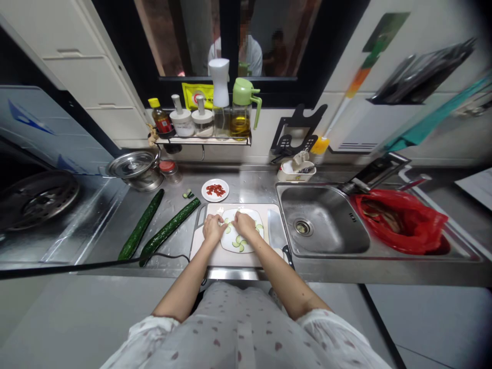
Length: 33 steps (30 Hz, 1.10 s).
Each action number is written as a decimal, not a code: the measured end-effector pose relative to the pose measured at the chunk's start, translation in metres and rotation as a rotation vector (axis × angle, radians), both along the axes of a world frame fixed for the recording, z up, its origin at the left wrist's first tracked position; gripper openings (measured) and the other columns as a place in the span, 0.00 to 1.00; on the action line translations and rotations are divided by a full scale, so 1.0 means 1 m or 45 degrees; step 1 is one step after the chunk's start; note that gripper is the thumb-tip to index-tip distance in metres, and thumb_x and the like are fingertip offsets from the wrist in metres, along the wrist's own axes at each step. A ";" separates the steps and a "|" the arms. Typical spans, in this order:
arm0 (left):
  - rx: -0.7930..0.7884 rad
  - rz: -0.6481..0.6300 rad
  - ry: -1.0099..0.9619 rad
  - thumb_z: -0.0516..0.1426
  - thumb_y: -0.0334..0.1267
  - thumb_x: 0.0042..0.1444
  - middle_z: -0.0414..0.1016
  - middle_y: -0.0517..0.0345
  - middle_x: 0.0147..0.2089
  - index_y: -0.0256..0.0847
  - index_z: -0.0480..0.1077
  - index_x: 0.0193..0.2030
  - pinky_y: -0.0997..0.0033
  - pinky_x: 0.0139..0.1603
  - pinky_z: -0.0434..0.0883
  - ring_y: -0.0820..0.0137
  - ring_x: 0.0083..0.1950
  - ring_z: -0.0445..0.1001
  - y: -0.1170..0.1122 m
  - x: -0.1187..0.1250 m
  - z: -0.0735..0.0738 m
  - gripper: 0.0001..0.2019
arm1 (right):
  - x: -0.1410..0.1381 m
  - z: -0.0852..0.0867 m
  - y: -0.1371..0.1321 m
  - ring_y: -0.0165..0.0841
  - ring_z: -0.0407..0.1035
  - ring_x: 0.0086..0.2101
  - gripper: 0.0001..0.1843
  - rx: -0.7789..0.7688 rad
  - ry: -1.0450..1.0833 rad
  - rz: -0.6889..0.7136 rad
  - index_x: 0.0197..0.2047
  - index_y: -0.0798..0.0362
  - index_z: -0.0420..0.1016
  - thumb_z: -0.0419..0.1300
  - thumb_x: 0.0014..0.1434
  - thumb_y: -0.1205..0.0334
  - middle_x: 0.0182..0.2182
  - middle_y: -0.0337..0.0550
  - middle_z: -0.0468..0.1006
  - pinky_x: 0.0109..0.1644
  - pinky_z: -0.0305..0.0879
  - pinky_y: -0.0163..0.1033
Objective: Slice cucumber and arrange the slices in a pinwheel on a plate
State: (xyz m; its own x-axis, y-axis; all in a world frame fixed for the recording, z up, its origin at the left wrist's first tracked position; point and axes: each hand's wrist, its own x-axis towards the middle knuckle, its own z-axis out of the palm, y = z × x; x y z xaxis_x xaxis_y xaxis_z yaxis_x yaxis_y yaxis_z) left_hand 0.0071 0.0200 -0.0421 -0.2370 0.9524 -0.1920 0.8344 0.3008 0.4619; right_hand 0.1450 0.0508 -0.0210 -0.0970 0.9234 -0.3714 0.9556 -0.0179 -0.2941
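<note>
Hands, two: my left hand (214, 228) is curling over the left edge of the plate, my right hand (245, 225) over its far side—fingers bunching narrow on both; whether either is pinching a slice, I cannot tell. White plate (226, 242), one, sitting on one cutting board (213, 260). Knife, one (275, 229), lying along the board's right side. Whole cucumbers, two (171, 230), lying to the left. Small dish (212, 199), one, holding red bits (216, 190). Cucumber slices (239, 245), at least three clusters—one lying between my fingertips, one nearer me, one right of my right hand.
</note>
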 end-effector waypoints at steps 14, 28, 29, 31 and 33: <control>-0.082 -0.014 0.028 0.61 0.44 0.49 0.65 0.53 0.49 0.47 0.69 0.39 0.66 0.47 0.65 0.60 0.53 0.66 0.008 0.003 0.008 0.11 | 0.001 0.003 -0.003 0.36 0.71 0.42 0.10 0.001 -0.032 0.033 0.44 0.52 0.71 0.55 0.62 0.57 0.41 0.49 0.77 0.38 0.57 0.35; -0.144 0.009 0.022 0.61 0.43 0.49 0.63 0.53 0.51 0.48 0.65 0.42 0.66 0.45 0.65 0.60 0.55 0.64 0.014 0.004 0.008 0.14 | -0.001 0.004 -0.011 0.36 0.71 0.39 0.10 0.085 -0.001 0.083 0.44 0.51 0.71 0.50 0.63 0.60 0.38 0.46 0.78 0.34 0.53 0.35; -0.150 0.010 0.025 0.62 0.43 0.48 0.63 0.53 0.52 0.48 0.65 0.42 0.66 0.45 0.65 0.59 0.56 0.64 0.015 0.004 0.008 0.15 | -0.001 0.005 -0.012 0.36 0.71 0.38 0.10 0.103 0.014 0.080 0.44 0.51 0.71 0.50 0.64 0.60 0.38 0.46 0.78 0.34 0.53 0.35; -0.159 0.009 0.029 0.62 0.42 0.47 0.63 0.53 0.52 0.48 0.65 0.43 0.66 0.46 0.65 0.59 0.56 0.63 0.017 0.005 0.008 0.16 | 0.000 0.007 -0.016 0.35 0.71 0.38 0.11 0.138 0.052 0.063 0.44 0.50 0.70 0.49 0.64 0.59 0.38 0.45 0.78 0.33 0.51 0.35; -0.164 0.006 0.033 0.62 0.41 0.47 0.63 0.53 0.52 0.48 0.64 0.43 0.66 0.47 0.64 0.60 0.56 0.63 0.018 0.005 0.008 0.17 | 0.004 0.010 -0.021 0.34 0.70 0.37 0.11 0.164 0.096 0.041 0.43 0.49 0.71 0.49 0.65 0.57 0.37 0.43 0.78 0.32 0.49 0.34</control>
